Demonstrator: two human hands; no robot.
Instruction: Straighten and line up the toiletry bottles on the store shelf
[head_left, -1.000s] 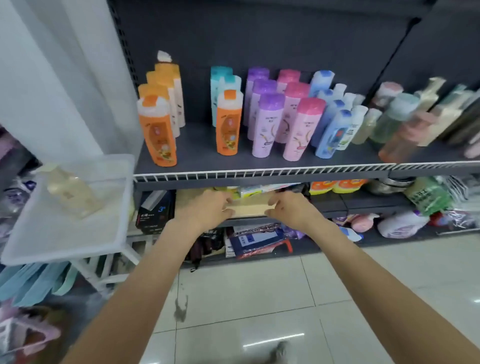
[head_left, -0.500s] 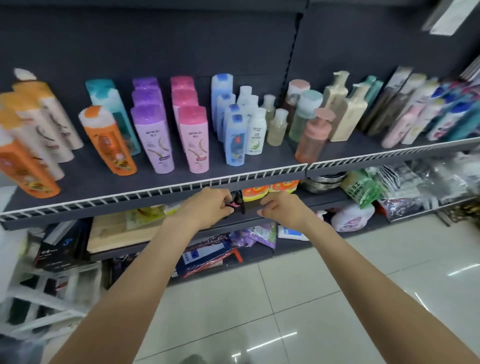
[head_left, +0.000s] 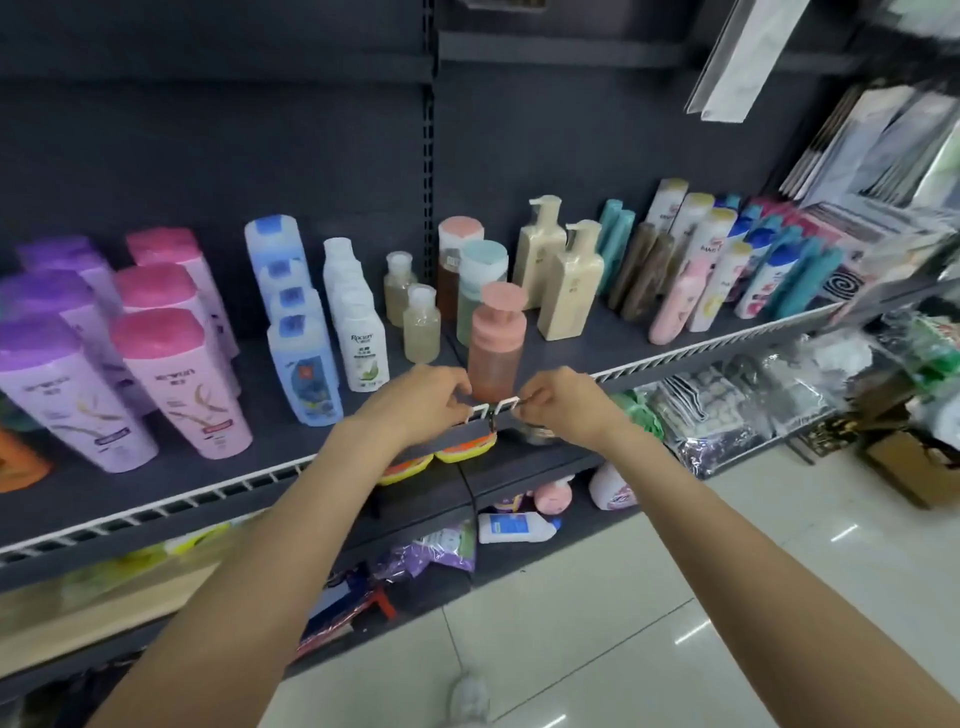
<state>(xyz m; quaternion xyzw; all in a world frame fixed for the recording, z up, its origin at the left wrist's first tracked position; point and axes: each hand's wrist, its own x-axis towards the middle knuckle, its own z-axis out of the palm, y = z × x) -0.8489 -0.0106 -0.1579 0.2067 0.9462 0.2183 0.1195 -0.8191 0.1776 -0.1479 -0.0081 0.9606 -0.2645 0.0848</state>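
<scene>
both hands are at the front edge of the shelf (head_left: 311, 426), close together. the left hand (head_left: 415, 402) and the right hand (head_left: 558, 402) have curled fingers at the white rail (head_left: 675, 351), just where two pieces of rail meet. it looks like they pinch the rail ends, but the picture is too blurry to be sure. they hold no bottle.

the pink bottle (head_left: 496, 343) stands right behind the hands, at the very front. it sits ahead of the others, so i think it is the next one to fix. to do it well, take it low on the body with one hand and slide it back, don't lift it by the pump top. keep it upright so it does not knock the teal-cap bottle (head_left: 480, 286) just behind it. stop when it lines up with the other front bottles.

what is in the bottles: the pink one is see-through and full of orange-pink stuff. the two small bottles (head_left: 421, 327) hold pale yellow stuff, nearly to the top. the teal-cap one looks pale green inside. the cream pump bottles (head_left: 569, 286), the blue bottles (head_left: 301, 364) and the big pink and purple ones (head_left: 176, 384) are not see-through, so i cannot tell how full they are.
</scene>
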